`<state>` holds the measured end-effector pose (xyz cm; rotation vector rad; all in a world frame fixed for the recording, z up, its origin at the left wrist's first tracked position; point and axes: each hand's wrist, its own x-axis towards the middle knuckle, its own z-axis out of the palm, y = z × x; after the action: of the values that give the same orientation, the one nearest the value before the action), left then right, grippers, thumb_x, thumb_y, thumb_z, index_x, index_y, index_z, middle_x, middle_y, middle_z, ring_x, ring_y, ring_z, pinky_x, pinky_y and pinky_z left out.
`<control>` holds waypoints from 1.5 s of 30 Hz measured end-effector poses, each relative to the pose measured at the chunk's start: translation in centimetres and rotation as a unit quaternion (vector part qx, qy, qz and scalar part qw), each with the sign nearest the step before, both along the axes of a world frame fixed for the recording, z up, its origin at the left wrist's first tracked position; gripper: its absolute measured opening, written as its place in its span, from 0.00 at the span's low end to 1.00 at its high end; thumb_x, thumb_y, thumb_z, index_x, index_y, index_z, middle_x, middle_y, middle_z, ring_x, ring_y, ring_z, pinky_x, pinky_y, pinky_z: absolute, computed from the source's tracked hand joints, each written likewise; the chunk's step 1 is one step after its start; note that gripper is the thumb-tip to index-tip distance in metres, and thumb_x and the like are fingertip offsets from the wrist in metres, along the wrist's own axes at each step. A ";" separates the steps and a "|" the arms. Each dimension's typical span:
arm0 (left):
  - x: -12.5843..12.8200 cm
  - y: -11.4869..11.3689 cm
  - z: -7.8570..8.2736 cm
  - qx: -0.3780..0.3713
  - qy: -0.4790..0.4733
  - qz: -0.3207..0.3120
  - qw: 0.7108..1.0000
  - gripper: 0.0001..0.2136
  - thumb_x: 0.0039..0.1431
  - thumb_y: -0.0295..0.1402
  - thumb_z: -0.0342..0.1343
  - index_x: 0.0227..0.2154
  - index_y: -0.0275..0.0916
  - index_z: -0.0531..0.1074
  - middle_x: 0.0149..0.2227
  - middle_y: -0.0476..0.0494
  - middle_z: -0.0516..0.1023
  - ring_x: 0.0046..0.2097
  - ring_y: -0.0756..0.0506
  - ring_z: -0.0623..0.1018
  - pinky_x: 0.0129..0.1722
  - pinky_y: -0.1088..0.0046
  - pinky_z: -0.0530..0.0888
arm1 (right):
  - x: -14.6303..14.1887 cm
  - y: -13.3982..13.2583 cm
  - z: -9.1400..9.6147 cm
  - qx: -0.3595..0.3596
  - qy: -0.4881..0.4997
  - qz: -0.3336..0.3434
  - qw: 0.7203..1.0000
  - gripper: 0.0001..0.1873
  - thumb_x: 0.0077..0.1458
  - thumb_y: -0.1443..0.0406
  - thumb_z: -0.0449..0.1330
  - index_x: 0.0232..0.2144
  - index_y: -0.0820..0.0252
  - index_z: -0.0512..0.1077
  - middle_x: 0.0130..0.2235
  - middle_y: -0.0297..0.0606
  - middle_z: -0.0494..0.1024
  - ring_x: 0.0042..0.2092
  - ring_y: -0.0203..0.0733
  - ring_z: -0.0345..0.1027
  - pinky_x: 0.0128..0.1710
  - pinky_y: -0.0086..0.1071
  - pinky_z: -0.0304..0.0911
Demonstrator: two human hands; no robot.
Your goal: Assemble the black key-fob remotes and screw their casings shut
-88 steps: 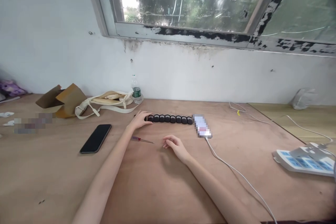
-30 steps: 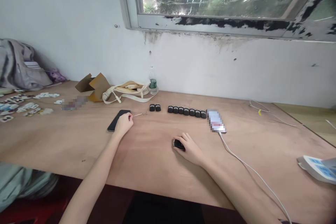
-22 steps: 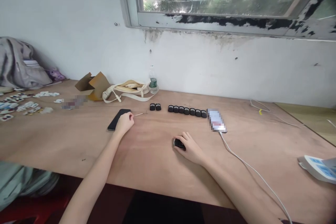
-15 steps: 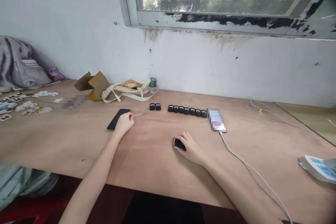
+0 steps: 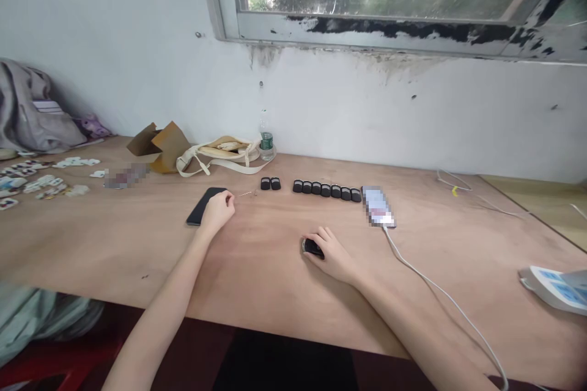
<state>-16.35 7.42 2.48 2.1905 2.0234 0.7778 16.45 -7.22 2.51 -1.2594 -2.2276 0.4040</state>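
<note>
Two bare hands rested on a pale brown plywood table (image 5: pixel 257 311) as I watched through the head camera. From the left, I saw scattered white and blue paper labels (image 5: pixel 34 176), a grey fabric bag (image 5: pixel 32 116), a torn brown cardboard box (image 5: pixel 160 146), a cream canvas tote bag (image 5: pixel 220 153) and a clear plastic water bottle (image 5: pixel 266 137). Nearer me lay a black smartphone (image 5: pixel 200 205), with the left hand (image 5: pixel 217 209) just touching its right end. Those fingers (image 5: pixel 228 198) were curled together, and a thin steel screwdriver shaft (image 5: pixel 246 193) stuck out from them, pointing right. Beyond it sat two small black blocks (image 5: pixel 270 183), then a row of seven black blocks (image 5: pixel 326 191), all on the table. Further right, the right hand (image 5: pixel 332 256) was clamped over a single small black block (image 5: pixel 312 248), well in front of that row. Past it lay a pixelated device (image 5: pixel 376 206) with a white cable (image 5: pixel 435 296), then a white and blue power strip (image 5: pixel 554 287).
</note>
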 end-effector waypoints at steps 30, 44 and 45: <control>4.1 -2.5 0.9 0.037 -0.040 -0.121 0.991 0.08 0.60 0.32 0.46 0.32 0.38 0.70 0.35 0.42 0.76 0.36 0.44 0.75 0.39 0.70 0.69 | 0.2 0.4 -0.8 -0.014 0.012 -0.044 0.999 0.18 0.55 0.63 0.60 0.49 0.54 0.66 0.45 0.41 0.70 0.48 0.48 0.63 0.48 0.43 0.64; 13.2 -6.8 -1.1 0.118 -0.069 -0.358 0.924 0.07 0.63 0.27 0.46 0.32 0.38 0.67 0.31 0.44 0.73 0.32 0.48 0.72 0.33 0.72 0.69 | 3.6 1.6 -2.0 -0.010 0.079 -0.158 0.984 0.14 0.55 0.58 0.60 0.43 0.54 0.71 0.40 0.40 0.70 0.45 0.49 0.62 0.46 0.46 0.63; 13.1 -6.7 -1.2 0.116 -0.062 -0.359 0.924 0.07 0.63 0.27 0.45 0.32 0.38 0.67 0.31 0.44 0.73 0.32 0.47 0.72 0.33 0.72 0.69 | 3.6 1.6 -2.0 -0.012 0.080 -0.154 0.985 0.14 0.55 0.58 0.60 0.43 0.53 0.70 0.40 0.40 0.70 0.45 0.49 0.62 0.46 0.46 0.63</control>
<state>-3.22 0.69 1.28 2.6380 0.9584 1.0277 20.07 -5.63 0.56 -1.5002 -1.8608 0.3958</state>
